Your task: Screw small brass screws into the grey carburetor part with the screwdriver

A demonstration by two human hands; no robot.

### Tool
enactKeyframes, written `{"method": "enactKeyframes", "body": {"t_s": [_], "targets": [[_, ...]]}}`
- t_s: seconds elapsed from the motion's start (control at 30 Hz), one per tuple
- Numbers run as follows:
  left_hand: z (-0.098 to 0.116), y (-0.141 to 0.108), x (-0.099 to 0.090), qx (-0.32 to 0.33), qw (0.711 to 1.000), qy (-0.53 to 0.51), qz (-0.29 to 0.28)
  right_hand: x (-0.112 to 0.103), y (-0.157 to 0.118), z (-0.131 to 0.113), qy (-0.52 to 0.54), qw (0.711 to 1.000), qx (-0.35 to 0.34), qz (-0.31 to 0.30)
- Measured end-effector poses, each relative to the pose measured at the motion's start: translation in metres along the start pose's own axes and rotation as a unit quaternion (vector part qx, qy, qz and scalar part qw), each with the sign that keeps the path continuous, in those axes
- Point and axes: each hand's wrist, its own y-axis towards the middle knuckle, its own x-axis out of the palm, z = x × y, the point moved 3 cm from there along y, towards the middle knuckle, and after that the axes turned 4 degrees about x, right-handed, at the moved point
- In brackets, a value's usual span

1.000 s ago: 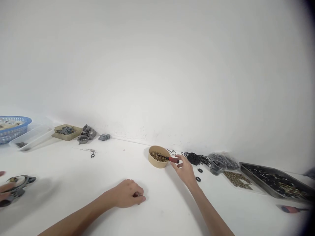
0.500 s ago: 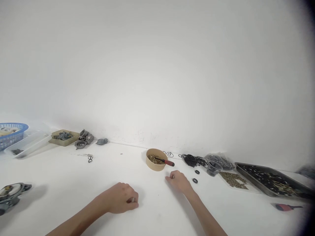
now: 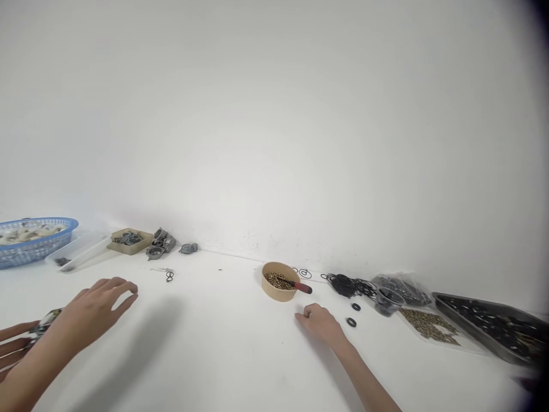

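My left hand [image 3: 99, 306] is lifted over the left part of the table, thumb and fingers apart with nothing between them. Behind its forearm, another person's hand [image 3: 15, 346] has its fingers on a grey metal part [image 3: 45, 325], mostly hidden. My right hand [image 3: 319, 323] rests on the table with its fingers curled in; whatever they hold, if anything, is hidden. Just beyond it stands a tan round bowl [image 3: 278, 293] of small brass-coloured pieces, with a red-handled screwdriver [image 3: 303, 287] leaning in it. Two black rings [image 3: 351, 323] lie beside my right hand.
Along the wall at left are a blue basket [image 3: 40, 252], a clear plastic tray [image 3: 88, 252], a beige tray [image 3: 128, 248] and grey metal castings [image 3: 160, 245]. At right lie black cord-like loops [image 3: 343, 285], a clear cup [image 3: 388, 303], brass pieces [image 3: 429, 326] and a dark metal tray [image 3: 480, 337].
My left hand has risen from the table, moved far left and opened. Another person's hand has appeared at the left edge, on the grey metal part. My right hand stays by the bowl.
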Motion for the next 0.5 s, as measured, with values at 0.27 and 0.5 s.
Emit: {"method": "enactKeyframes", "body": {"t_s": [0.27, 0.5], "targets": [[-0.050, -0.007, 0.028, -0.090, 0.973, 0.055, -0.207, -0.003, -0.002, 0.001, 0.023, 1.000, -0.008, -0.001], [-0.050, -0.011, 0.029, -0.071, 0.978, 0.109, -0.165, 0.001, 0.002, 0.004, 0.030, 0.999, -0.013, 0.006]]}}
